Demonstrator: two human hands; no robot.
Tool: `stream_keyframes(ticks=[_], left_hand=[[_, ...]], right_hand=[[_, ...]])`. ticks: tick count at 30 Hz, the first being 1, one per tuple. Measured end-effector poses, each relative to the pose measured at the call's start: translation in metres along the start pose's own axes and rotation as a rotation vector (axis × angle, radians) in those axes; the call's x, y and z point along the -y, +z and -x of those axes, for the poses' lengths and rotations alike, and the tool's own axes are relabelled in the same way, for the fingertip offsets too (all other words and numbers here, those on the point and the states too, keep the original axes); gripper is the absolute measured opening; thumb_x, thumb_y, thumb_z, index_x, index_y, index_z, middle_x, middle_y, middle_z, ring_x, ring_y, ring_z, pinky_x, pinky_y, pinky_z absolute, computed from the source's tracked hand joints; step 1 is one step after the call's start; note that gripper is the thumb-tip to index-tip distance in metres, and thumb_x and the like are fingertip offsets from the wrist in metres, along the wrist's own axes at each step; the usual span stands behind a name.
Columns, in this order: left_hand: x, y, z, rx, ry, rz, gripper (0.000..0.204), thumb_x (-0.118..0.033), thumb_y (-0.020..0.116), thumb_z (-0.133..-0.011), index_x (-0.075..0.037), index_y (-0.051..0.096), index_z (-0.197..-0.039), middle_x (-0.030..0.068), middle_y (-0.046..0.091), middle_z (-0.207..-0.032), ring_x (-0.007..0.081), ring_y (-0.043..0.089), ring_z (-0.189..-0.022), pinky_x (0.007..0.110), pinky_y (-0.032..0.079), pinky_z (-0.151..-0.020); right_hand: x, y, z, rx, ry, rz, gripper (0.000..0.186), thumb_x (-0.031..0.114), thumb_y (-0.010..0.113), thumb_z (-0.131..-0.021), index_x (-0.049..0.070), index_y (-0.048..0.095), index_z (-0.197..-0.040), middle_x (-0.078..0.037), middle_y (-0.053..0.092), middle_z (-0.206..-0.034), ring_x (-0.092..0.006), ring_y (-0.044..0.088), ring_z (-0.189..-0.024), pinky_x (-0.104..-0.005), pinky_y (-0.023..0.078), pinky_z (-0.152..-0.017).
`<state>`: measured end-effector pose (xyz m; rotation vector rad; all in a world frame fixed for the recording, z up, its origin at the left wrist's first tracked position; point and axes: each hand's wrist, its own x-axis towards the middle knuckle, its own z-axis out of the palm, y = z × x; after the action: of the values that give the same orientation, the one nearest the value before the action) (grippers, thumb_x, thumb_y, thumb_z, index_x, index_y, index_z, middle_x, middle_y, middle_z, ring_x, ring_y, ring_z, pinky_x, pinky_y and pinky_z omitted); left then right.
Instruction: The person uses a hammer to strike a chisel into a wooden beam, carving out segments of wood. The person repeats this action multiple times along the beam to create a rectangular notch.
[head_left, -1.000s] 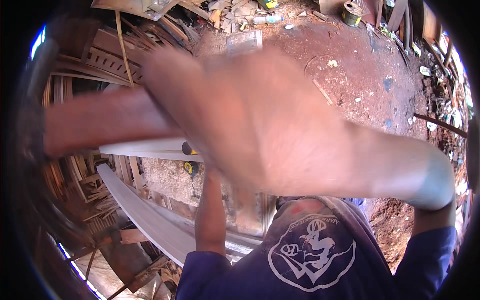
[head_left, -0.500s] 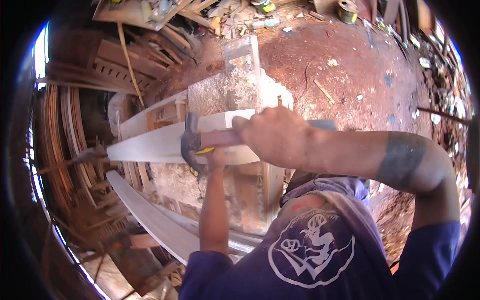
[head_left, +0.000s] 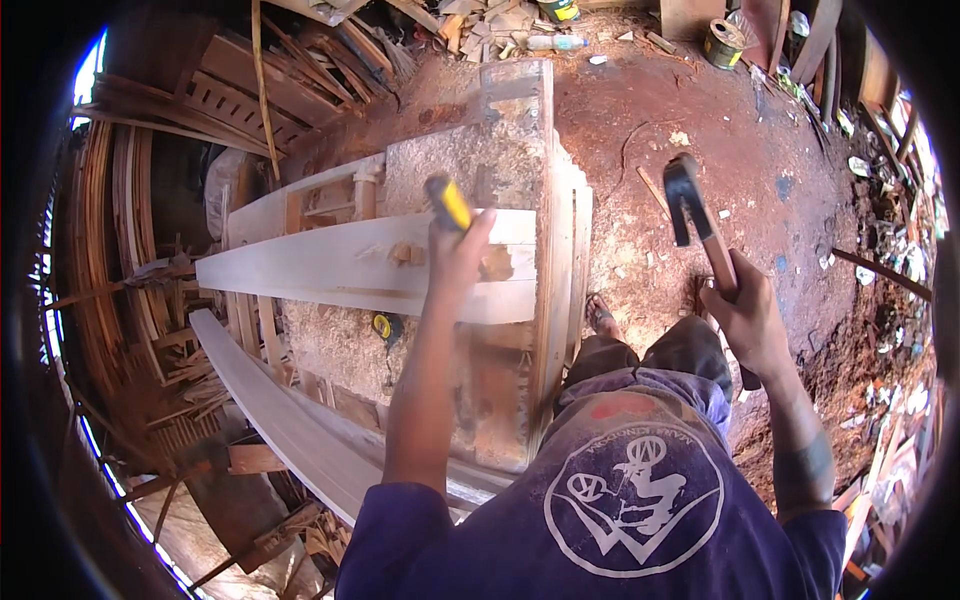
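"How far along is the work?"

"Partway, I'd judge. The white plank lies across the worktop, its wide end by the right edge, and there's a rough dark patch near that end. It looks like a cut-in hollow, so some cutting seems done."

"And what's left?"

"I can't tell how deep it goes. The ragged outline suggests it still needs work. A brown bit, maybe chips, lies on the plank to the left of it."

"What about the grips?"

"The left hand is wrapped around a yellow-and-black handle, probably a chisel's; I can't see a blade. The right hand is closed on the hammer by its wooden shaft."

"Where's the plank from there?"

"Under the left grip, with the patch just beside it on the right. Whether the tool touches the wood, I can't say. The right grip is well apart, out past the worktop's right edge, over the floor."

"Anything else on the worktop?"

"A tape measure, between the plank and the near edge."
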<state>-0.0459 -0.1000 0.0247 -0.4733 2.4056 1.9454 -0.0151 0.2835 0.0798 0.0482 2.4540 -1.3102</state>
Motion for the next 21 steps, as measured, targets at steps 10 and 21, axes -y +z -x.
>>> stream_keyframes(ticks=[10, 21], left_hand=[[0.012, -0.027, 0.07, -0.104, 0.305, 0.052, 0.029, -0.006, 0.063, -0.094, -0.006, 0.045, -0.071, 0.0014, 0.051, -0.065, 0.0091, 0.044, -0.061, 0.028, 0.037, -0.058], [0.007, -0.008, 0.058, -0.115, 0.284, -0.046, 0.032, -0.009, 0.061, -0.096, -0.007, 0.045, -0.068, 0.0, 0.05, -0.063, 0.0072, 0.041, -0.06, 0.026, 0.034, -0.057]], right_hand=[[0.017, 0.006, -0.009, 0.008, -0.024, -0.099, 0.019, 0.012, 0.065, -0.085, -0.002, 0.053, -0.088, -0.012, 0.047, -0.062, -0.0191, 0.042, -0.058, -0.0393, 0.039, -0.056], [0.095, 0.003, -0.036, 0.091, -0.526, 0.238, 0.015, 0.004, 0.065, -0.084, -0.001, 0.057, -0.095, -0.025, 0.063, -0.071, -0.0409, 0.068, -0.069, -0.0489, 0.051, -0.062]])
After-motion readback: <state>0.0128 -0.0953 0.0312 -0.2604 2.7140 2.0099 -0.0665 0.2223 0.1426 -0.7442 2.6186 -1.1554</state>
